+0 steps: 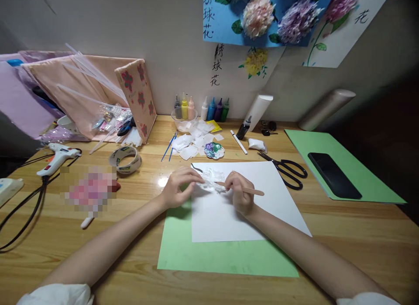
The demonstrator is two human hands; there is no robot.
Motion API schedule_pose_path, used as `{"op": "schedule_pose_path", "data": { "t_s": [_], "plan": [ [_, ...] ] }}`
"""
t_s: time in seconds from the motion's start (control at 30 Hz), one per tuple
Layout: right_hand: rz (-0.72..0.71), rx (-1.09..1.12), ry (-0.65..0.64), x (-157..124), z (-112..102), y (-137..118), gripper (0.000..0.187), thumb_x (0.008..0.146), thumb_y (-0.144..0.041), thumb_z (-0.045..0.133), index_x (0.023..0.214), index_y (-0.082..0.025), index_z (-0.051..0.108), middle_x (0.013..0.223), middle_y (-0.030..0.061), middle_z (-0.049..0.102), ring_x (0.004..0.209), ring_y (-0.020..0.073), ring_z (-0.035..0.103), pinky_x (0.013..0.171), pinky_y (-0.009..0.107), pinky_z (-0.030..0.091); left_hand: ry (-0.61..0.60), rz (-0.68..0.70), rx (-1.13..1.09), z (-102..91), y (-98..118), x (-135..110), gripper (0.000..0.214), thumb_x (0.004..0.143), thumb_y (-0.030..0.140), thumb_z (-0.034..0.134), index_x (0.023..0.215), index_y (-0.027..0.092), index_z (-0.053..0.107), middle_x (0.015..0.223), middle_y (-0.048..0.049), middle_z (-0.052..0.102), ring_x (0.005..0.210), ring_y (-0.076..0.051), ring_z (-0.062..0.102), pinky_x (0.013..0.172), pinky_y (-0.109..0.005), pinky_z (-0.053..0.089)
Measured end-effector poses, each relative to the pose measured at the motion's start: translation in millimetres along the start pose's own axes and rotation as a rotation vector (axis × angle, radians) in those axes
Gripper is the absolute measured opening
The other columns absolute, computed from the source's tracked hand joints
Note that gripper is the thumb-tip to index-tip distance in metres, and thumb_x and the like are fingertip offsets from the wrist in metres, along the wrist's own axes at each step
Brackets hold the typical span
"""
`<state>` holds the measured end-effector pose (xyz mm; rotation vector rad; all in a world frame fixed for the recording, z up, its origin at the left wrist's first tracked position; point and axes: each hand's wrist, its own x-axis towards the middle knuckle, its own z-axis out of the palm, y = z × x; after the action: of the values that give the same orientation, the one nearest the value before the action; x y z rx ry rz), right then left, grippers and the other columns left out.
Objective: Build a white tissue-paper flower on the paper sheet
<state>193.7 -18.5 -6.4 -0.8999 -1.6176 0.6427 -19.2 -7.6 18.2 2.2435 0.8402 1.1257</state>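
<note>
A sheet of white paper [255,224] lies over a larger green sheet [229,261] on the wooden table. Near the top of the white sheet sits a crumpled, ruffled cluster of white tissue [214,170], with a short dark stroke [196,167] at its upper left. My left hand [180,187] rests at the cluster's left edge, fingertips touching it and thumb apart from the fingers. In my right hand [242,193] is a wooden craft stick [253,191], gripped in curled fingers; its far end meets the tissue.
Behind are loose white tissue pieces [193,141], a paint-stained palette [214,150], paint bottles [211,108] and a white pen [238,142]. Black scissors [288,171] and a phone [334,176] lie right. Leftward are a tape roll [125,160], a glue gun [59,156] and a blurred pink item [93,189].
</note>
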Motion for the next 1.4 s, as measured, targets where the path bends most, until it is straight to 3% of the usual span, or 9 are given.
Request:
{"op": "schedule_pose_path", "data": {
  "t_s": [0.13,0.27,0.4,0.5,0.8,1.03,1.4],
  "plan": [
    [-0.037,0.008,0.006,-0.9,-1.1,1.0,0.039,0.093,-0.029,0.031,0.060,-0.020,0.049,0.055,0.0006,0.048,0.053,0.0143,0.045,0.055,0.031,0.036,-0.214,0.035,0.008,11.1,11.7,-1.5,0.025,0.082,0.017,0.045,0.091,0.022,0.067,0.090,-0.0031,0.068,0.089,-0.017,0.059,0.094,-0.040,0.037],
    [-0.146,0.006,-0.078,-0.6,-3.2,0.0,0.036,0.093,-0.025,0.030,0.062,-0.020,0.048,0.055,0.0006,0.049,0.053,0.0140,0.046,0.053,0.030,0.036,-0.216,0.014,0.209,11.2,9.1,-1.0,0.023,0.078,0.016,0.049,0.091,0.024,0.066,0.089,0.0007,0.068,0.103,-0.020,0.053,0.108,-0.051,0.014],
    [-0.239,-0.079,-0.247,2.3,-3.3,-1.7,0.030,0.092,-0.020,0.031,0.066,-0.021,0.048,0.058,0.0011,0.050,0.055,0.0141,0.047,0.054,0.029,0.038,-0.215,0.026,0.290,7.5,4.7,-1.9,0.024,0.077,0.015,0.048,0.091,0.025,0.066,0.089,0.0016,0.068,0.105,-0.019,0.052,0.109,-0.052,0.008],
    [-0.247,-0.121,-0.313,4.7,-1.7,-2.5,0.028,0.091,-0.017,0.032,0.068,-0.020,0.047,0.059,0.0010,0.050,0.056,0.0137,0.047,0.056,0.028,0.039,-0.225,0.022,0.318,7.8,3.8,-1.9,0.026,0.078,0.016,0.047,0.092,0.026,0.066,0.091,0.0014,0.068,0.105,-0.019,0.052,0.109,-0.052,0.008],
    [-0.253,-0.272,-0.337,8.4,0.3,-4.6,0.027,0.093,-0.018,0.032,0.071,-0.021,0.047,0.062,0.0016,0.051,0.059,0.0146,0.048,0.059,0.028,0.039,-0.214,-0.046,0.352,9.0,7.7,0.2,0.025,0.078,0.019,0.049,0.098,0.025,0.062,0.098,-0.0009,0.064,0.104,-0.020,0.049,0.107,-0.050,0.011],
    [-0.280,-0.326,-0.345,9.7,4.1,-5.7,0.025,0.093,-0.018,0.034,0.071,-0.021,0.044,0.061,0.0010,0.050,0.058,0.0146,0.046,0.058,0.027,0.037,-0.116,-0.201,0.326,10.0,4.7,1.8,0.012,0.080,0.019,0.044,0.083,0.019,0.055,0.087,-0.0041,0.058,0.090,-0.019,0.051,0.088,-0.036,0.034],
    [-0.312,-0.250,-0.341,6.4,1.9,-3.3,0.026,0.093,-0.019,0.034,0.071,-0.020,0.046,0.061,0.0022,0.051,0.059,0.0149,0.046,0.058,0.029,0.037,-0.135,-0.283,0.355,11.2,3.0,4.0,0.006,0.079,0.016,0.045,0.075,0.018,0.051,0.080,-0.0016,0.055,0.083,-0.017,0.050,0.077,-0.032,0.032]
  ]
}}
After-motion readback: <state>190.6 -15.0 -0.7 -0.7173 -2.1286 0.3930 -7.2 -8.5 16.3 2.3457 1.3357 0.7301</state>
